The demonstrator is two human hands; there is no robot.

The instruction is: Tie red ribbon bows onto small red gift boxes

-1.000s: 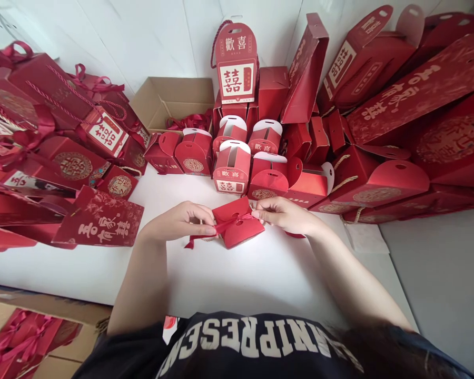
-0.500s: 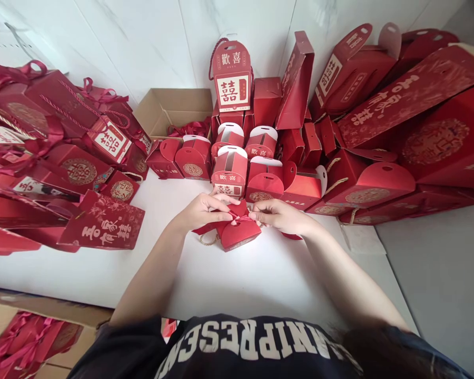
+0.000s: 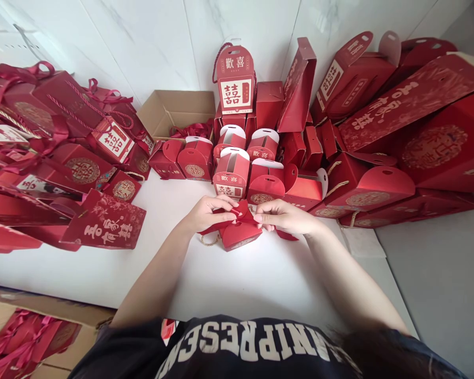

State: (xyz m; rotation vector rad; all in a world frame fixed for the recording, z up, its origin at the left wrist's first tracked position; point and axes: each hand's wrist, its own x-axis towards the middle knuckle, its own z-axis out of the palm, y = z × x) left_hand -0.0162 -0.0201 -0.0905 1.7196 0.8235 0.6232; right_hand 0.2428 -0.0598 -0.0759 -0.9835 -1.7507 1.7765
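A small red gift box (image 3: 243,235) stands on the white table, with a red ribbon (image 3: 246,213) across its top. My left hand (image 3: 213,211) pinches the ribbon at the box's upper left. On the other side, my right hand (image 3: 277,215) has its fingertips closed on the ribbon too. One ribbon tail (image 3: 287,236) lies below my right hand, and a gold cord (image 3: 210,241) loops out at the box's left. The fingertips partly hide the middle of the ribbon.
Red boxes (image 3: 231,171) stand in rows just behind my hands. Large red boxes (image 3: 371,184) fill the right, ribboned ones (image 3: 79,166) the left. An open carton (image 3: 177,108) is at the back, another carton (image 3: 59,352) at the lower left. The white table (image 3: 237,284) extends toward me.
The ribbon over the box top now shows as a wider, raised piece between my hands. My right hand has shifted slightly right, and the view has moved a little.
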